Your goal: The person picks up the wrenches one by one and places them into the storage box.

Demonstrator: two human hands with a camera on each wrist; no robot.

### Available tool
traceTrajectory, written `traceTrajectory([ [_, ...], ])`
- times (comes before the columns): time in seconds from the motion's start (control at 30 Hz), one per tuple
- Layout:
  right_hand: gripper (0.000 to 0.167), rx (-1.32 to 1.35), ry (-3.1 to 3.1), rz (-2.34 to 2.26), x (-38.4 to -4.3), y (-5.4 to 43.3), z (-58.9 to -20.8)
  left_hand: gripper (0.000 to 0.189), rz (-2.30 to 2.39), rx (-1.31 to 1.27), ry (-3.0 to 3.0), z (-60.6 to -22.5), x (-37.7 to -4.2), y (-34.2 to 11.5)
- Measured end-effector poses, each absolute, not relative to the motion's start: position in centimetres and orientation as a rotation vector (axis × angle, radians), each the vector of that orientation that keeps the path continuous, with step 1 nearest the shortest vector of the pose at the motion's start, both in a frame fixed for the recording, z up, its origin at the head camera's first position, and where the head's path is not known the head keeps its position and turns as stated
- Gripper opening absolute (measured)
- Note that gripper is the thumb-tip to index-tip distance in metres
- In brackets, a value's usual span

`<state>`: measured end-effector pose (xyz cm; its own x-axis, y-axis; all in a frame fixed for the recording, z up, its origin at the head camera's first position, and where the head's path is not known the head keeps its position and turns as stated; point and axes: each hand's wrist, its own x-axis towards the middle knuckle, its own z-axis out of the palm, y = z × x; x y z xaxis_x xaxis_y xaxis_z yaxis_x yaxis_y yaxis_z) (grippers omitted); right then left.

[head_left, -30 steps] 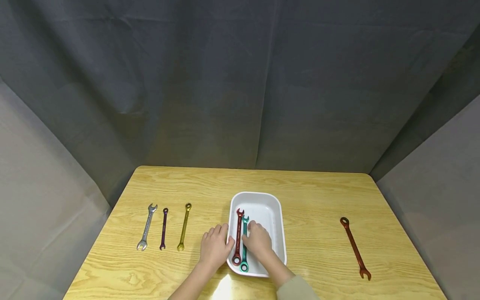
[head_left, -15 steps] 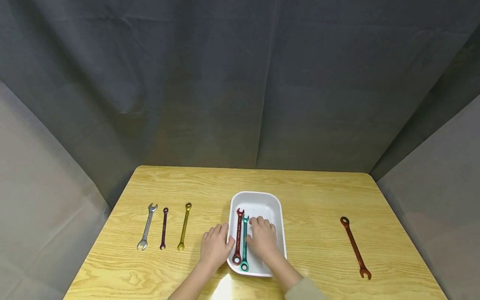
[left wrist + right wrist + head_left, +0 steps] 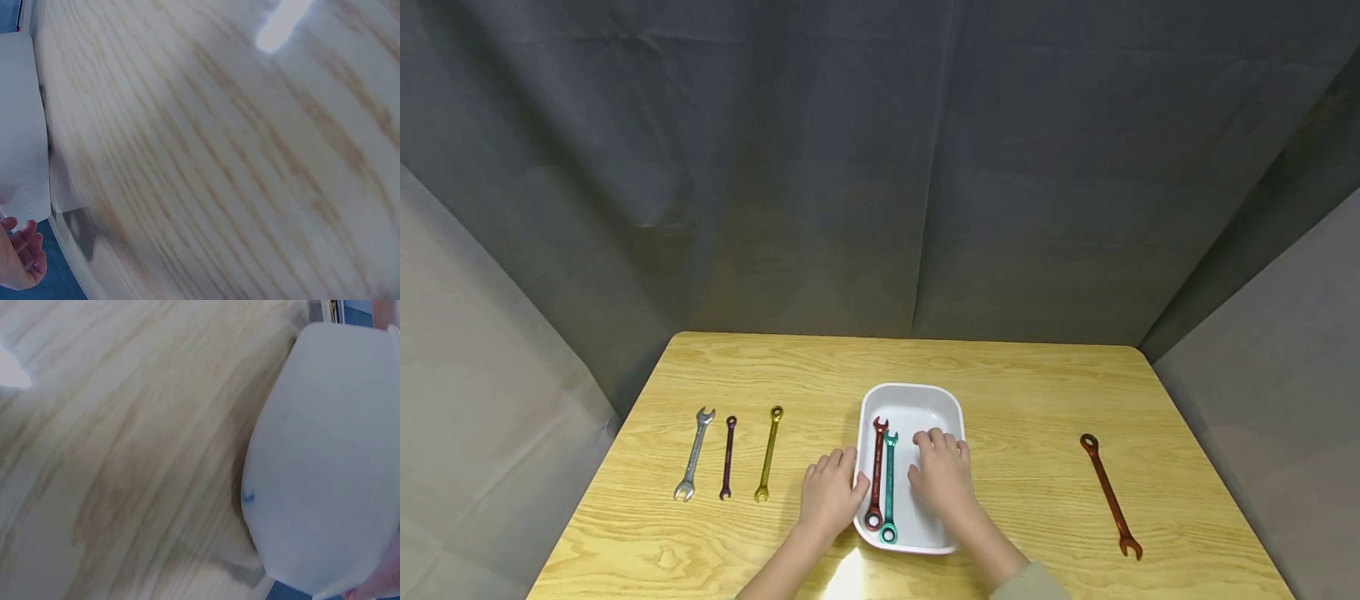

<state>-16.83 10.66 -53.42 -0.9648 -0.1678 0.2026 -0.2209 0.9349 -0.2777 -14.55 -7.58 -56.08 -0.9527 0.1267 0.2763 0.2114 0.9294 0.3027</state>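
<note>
In the head view, a white tray (image 3: 921,540) holds a red combination wrench (image 3: 877,471) and a green combination wrench (image 3: 890,483), lying side by side lengthwise on its left. My left hand (image 3: 831,497) grips the tray's left side, thumb over the rim and fingers outside. My right hand (image 3: 943,477) is over the right part of the tray, apart from both wrenches, with fingers loosely bent and nothing seen in them. The left wrist view shows the tray's outer wall (image 3: 22,119) and part of a hand (image 3: 22,253). White tray wall (image 3: 319,450) fills much of the right wrist view.
On the wooden table (image 3: 1022,392), a silver open-end wrench (image 3: 695,454), a purple wrench (image 3: 728,458) and a yellow wrench (image 3: 769,454) lie left of the tray. An orange-brown wrench (image 3: 1110,496) lies far right. Grey curtains (image 3: 820,167) stand behind.
My right hand has let go of the green wrench and moved right, away from it, within the tray. The left hand, tray and wrenches have stayed put.
</note>
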Motion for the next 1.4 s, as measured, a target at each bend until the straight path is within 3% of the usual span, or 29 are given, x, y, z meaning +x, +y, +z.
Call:
traceTrajectory([
  [1.4, 0.037, -0.099, -2.79, 0.734, -17.6, 20.2, -52.4, 0.035, -0.504, -0.243, -2.84, -56.1, -14.6, -7.6],
])
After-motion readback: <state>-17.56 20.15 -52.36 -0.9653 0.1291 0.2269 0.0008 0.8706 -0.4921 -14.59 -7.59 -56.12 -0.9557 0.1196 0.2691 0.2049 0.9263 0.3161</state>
